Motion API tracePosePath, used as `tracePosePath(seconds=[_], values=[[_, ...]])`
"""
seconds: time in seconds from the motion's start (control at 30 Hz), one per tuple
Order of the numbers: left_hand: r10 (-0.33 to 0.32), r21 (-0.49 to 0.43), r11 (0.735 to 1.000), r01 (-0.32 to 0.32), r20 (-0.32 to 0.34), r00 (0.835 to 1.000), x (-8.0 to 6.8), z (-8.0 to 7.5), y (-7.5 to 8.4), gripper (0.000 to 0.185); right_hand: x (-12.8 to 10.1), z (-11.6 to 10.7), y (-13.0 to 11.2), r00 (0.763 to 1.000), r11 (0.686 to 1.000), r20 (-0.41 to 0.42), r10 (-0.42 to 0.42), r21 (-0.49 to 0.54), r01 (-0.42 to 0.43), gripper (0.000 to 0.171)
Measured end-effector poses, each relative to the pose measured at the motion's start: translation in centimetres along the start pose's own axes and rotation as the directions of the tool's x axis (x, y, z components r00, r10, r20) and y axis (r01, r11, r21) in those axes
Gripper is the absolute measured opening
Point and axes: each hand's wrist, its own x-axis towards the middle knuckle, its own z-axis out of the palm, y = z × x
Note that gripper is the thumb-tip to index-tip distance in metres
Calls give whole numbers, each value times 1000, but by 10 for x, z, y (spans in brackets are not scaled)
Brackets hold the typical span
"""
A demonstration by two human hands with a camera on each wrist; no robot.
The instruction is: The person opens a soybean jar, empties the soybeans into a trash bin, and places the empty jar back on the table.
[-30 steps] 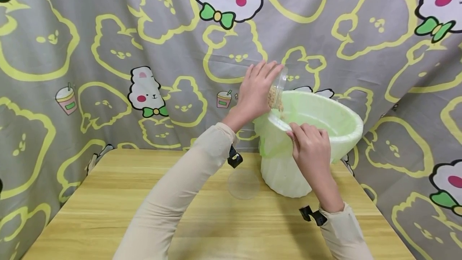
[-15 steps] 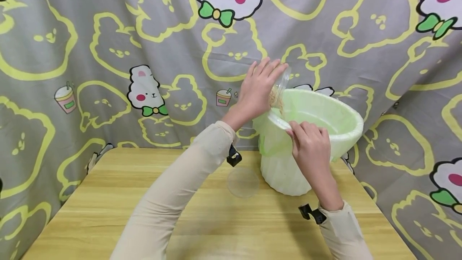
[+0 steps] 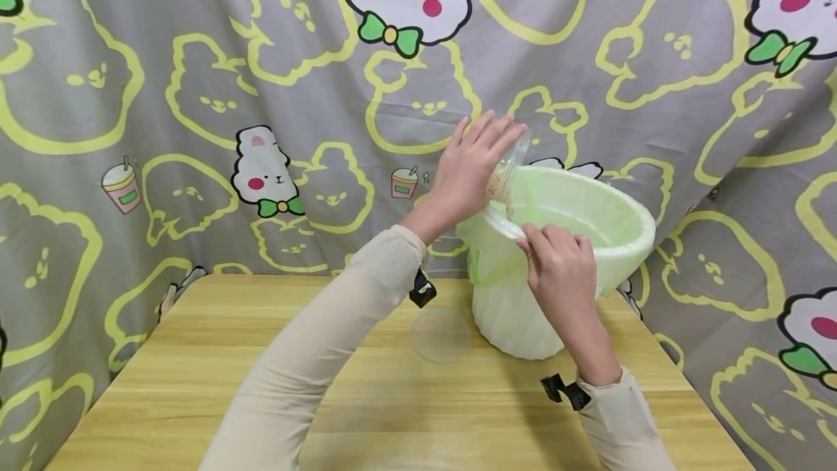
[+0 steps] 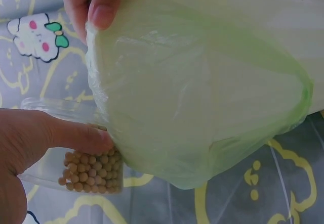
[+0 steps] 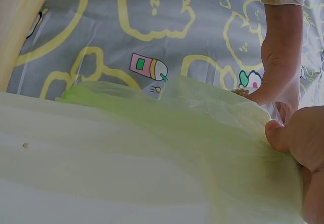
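A white bin [image 3: 516,318] lined with a pale green bag [image 3: 575,202] stands tilted on the wooden table [image 3: 196,384], mouth toward me. My left hand [image 3: 467,169] grips a clear jar [image 3: 506,166] of small tan beans [image 4: 91,171], tipped mouth-down over the bin's near rim. In the left wrist view my thumb [image 4: 76,135] lies across the jar [image 4: 55,148] beside the bag [image 4: 192,97]. My right hand [image 3: 562,275] pinches the bag's edge at the rim [image 3: 503,222]; its fingers [image 5: 298,138] show in the right wrist view against the bag [image 5: 202,133].
A clear round lid [image 3: 441,335] lies flat on the table left of the bin's base. A grey cloth with yellow and white cartoon figures [image 3: 196,93] hangs behind and around the table. Black wrist straps [image 3: 421,289] sit on both sleeves.
The jar has tipped further over the rim and fewer beans show inside it. My right hand stays on the bag's edge.
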Motion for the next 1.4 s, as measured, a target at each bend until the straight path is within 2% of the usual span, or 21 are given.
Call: tracePosePath(seconds=[0.67,1.13,1.4], values=[[126,88,989,-118,-89,988,-2,4,6,77,1,0,0,1000,1000,5,-2,-2,2,18],[196,151,972,-181,-90,977,-7,6,12,82,-1,-1,0,1000,1000,14,-6,-8,6,19],[234,186,960,-209,-123,964,-7,7,14,83,0,-1,0,1000,1000,15,-4,-11,4,20]])
